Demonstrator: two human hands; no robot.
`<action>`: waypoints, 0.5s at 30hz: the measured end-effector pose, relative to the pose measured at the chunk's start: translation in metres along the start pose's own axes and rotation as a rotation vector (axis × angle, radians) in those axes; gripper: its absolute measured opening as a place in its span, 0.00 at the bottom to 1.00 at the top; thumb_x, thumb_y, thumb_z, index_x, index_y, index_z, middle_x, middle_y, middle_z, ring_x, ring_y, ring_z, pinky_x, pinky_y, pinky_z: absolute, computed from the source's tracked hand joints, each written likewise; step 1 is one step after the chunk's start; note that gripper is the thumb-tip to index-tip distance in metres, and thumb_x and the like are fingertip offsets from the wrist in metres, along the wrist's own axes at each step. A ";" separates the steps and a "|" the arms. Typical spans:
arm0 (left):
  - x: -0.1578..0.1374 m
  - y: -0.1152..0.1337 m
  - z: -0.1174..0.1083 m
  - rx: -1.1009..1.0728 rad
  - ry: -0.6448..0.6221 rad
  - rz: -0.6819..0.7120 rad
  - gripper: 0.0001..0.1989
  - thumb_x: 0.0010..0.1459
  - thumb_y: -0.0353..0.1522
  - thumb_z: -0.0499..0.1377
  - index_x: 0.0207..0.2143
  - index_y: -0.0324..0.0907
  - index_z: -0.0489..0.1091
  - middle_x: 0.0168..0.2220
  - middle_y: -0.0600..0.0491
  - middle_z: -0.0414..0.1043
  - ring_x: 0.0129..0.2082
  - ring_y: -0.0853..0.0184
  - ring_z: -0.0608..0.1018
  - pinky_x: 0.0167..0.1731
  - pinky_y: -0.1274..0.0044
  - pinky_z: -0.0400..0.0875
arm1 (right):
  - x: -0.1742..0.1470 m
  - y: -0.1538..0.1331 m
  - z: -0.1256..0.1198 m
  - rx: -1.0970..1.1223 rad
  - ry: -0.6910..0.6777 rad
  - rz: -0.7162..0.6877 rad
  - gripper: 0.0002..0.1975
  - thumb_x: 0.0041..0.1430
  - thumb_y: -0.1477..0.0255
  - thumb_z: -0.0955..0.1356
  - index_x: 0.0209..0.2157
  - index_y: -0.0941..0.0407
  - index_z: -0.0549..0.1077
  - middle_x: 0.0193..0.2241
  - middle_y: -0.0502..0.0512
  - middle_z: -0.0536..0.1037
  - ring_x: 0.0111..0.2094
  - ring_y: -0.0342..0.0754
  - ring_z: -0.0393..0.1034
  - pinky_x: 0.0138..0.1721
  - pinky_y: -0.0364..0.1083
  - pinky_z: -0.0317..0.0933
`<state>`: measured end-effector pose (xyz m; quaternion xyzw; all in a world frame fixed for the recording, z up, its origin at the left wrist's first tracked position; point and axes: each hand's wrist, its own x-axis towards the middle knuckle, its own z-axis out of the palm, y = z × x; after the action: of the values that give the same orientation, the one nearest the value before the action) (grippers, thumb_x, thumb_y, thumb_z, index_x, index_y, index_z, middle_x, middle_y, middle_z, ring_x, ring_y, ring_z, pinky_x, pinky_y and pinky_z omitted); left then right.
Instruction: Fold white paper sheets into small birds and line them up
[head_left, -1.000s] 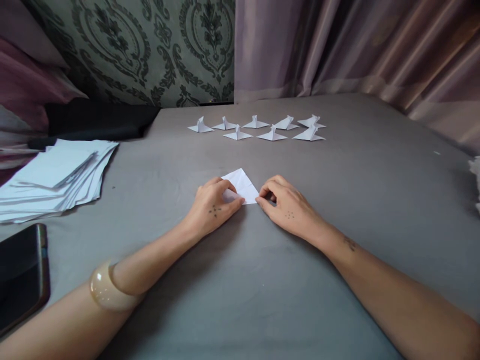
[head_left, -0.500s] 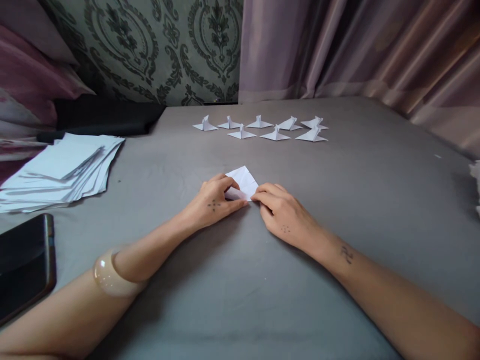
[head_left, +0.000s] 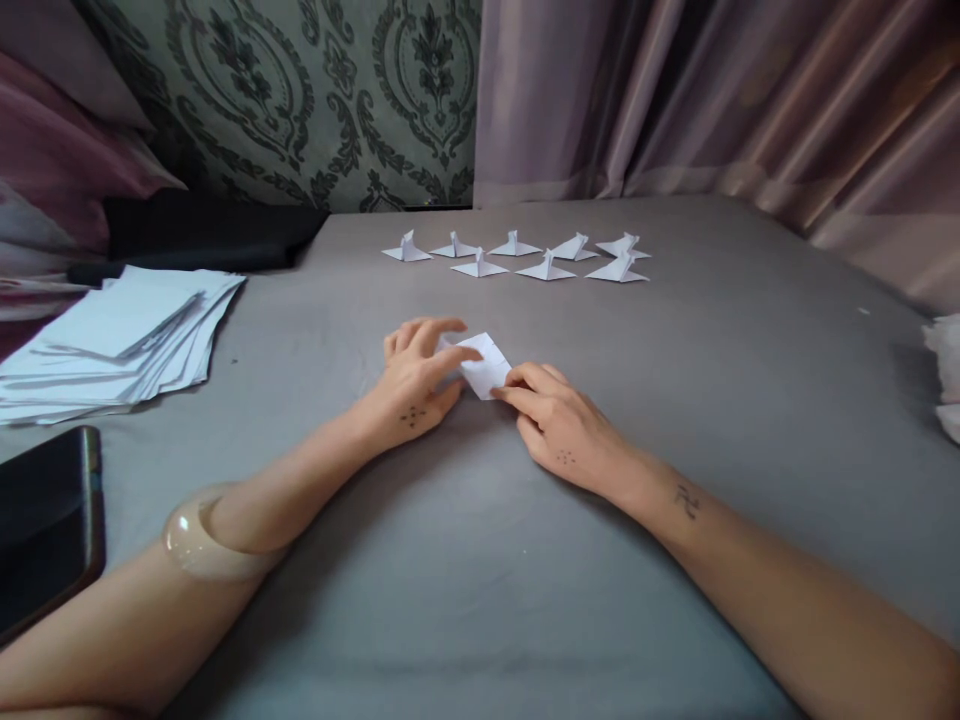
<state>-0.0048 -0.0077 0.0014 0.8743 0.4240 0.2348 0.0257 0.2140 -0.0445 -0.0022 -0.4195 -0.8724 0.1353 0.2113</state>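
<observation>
A small folded paper [head_left: 487, 368] lies on a grey worktop [head_left: 517, 610], with a person's bare hands at either side of it. The right hand [head_left: 566, 425] has its fingers closed on the paper's near right edge; the left hand [head_left: 412, 385] is spread loose over its left side, thumb and fingers parted, and whether any fingertip touches cannot be told. With perhaps just 1 hand holding it down, the paper could swivel or slide if the left fingers brush it, leaving the next crease askew. Pressing before the edges meet would likely set a crooked line, and a hard tug from the right hand might crumple or tear the corner. Beyond the paper stand 8 paper figures [head_left: 546, 268], well apart from it; a sweeping reach could tip those nearest. Left of the paper sits a loose stack of white sheets [head_left: 127, 320], its uneven edges liable to slip if bumped.
</observation>
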 end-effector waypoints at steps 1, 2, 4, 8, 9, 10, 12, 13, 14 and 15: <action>-0.001 0.001 0.001 0.041 0.058 -0.005 0.17 0.58 0.30 0.56 0.50 0.46 0.67 0.58 0.44 0.59 0.57 0.51 0.60 0.51 0.59 0.55 | 0.000 0.000 0.000 0.000 -0.004 0.001 0.21 0.57 0.86 0.58 0.43 0.56 0.76 0.42 0.59 0.72 0.44 0.51 0.64 0.45 0.51 0.64; -0.001 0.002 0.001 0.070 0.108 -0.006 0.20 0.58 0.32 0.57 0.54 0.46 0.64 0.60 0.42 0.56 0.57 0.50 0.59 0.52 0.59 0.55 | 0.000 0.000 0.000 0.002 -0.007 0.004 0.21 0.57 0.86 0.58 0.43 0.55 0.76 0.42 0.58 0.72 0.44 0.51 0.64 0.45 0.51 0.64; -0.002 0.005 0.001 0.097 0.170 0.001 0.23 0.59 0.36 0.58 0.56 0.44 0.60 0.59 0.39 0.56 0.56 0.51 0.60 0.52 0.60 0.55 | 0.000 0.001 0.000 0.020 -0.005 0.009 0.21 0.57 0.85 0.58 0.43 0.55 0.76 0.42 0.58 0.72 0.44 0.51 0.64 0.46 0.51 0.64; -0.003 0.007 0.004 0.088 0.104 0.073 0.12 0.63 0.37 0.54 0.47 0.42 0.66 0.48 0.44 0.67 0.45 0.58 0.68 0.46 0.66 0.59 | 0.002 0.004 -0.001 0.135 0.019 0.034 0.23 0.56 0.85 0.59 0.44 0.53 0.77 0.42 0.56 0.72 0.45 0.49 0.65 0.48 0.50 0.62; -0.003 0.007 0.005 0.070 0.058 0.099 0.09 0.64 0.35 0.53 0.44 0.42 0.67 0.45 0.46 0.70 0.43 0.60 0.70 0.44 0.68 0.59 | 0.003 0.005 -0.002 0.178 0.017 0.052 0.23 0.55 0.85 0.60 0.43 0.52 0.78 0.42 0.56 0.72 0.44 0.48 0.65 0.48 0.49 0.61; -0.003 0.006 0.006 0.045 0.014 0.128 0.08 0.65 0.34 0.51 0.41 0.42 0.68 0.43 0.47 0.72 0.41 0.62 0.71 0.44 0.69 0.59 | 0.004 0.006 -0.003 0.225 0.011 0.078 0.22 0.54 0.85 0.60 0.43 0.52 0.78 0.41 0.55 0.73 0.43 0.47 0.66 0.48 0.48 0.61; -0.002 0.005 0.008 -0.012 -0.048 0.175 0.10 0.66 0.32 0.49 0.39 0.42 0.70 0.41 0.49 0.74 0.39 0.65 0.73 0.44 0.70 0.59 | 0.007 0.007 -0.005 0.321 -0.011 0.156 0.21 0.54 0.83 0.61 0.41 0.52 0.79 0.41 0.53 0.73 0.37 0.43 0.68 0.44 0.46 0.62; -0.002 0.005 0.008 -0.036 -0.064 0.192 0.11 0.66 0.31 0.49 0.40 0.42 0.70 0.41 0.50 0.75 0.39 0.66 0.74 0.44 0.71 0.59 | 0.008 0.008 -0.007 0.366 -0.020 0.204 0.19 0.54 0.82 0.62 0.40 0.52 0.79 0.41 0.52 0.74 0.34 0.42 0.68 0.41 0.45 0.62; -0.002 0.005 0.008 -0.052 -0.074 0.209 0.11 0.67 0.30 0.49 0.40 0.41 0.71 0.41 0.50 0.76 0.39 0.67 0.74 0.44 0.71 0.59 | 0.009 0.008 -0.008 0.406 -0.026 0.252 0.17 0.53 0.81 0.63 0.38 0.52 0.80 0.42 0.52 0.74 0.31 0.40 0.67 0.39 0.44 0.62; -0.002 0.005 0.008 -0.059 -0.081 0.223 0.12 0.66 0.30 0.49 0.41 0.41 0.72 0.41 0.50 0.76 0.39 0.66 0.75 0.44 0.71 0.60 | 0.010 0.008 -0.010 0.440 -0.026 0.299 0.15 0.53 0.79 0.64 0.36 0.53 0.80 0.42 0.52 0.74 0.29 0.40 0.66 0.37 0.44 0.62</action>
<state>0.0012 -0.0110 -0.0053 0.9237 0.3155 0.2129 0.0425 0.2187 -0.0309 0.0053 -0.4857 -0.7531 0.3568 0.2639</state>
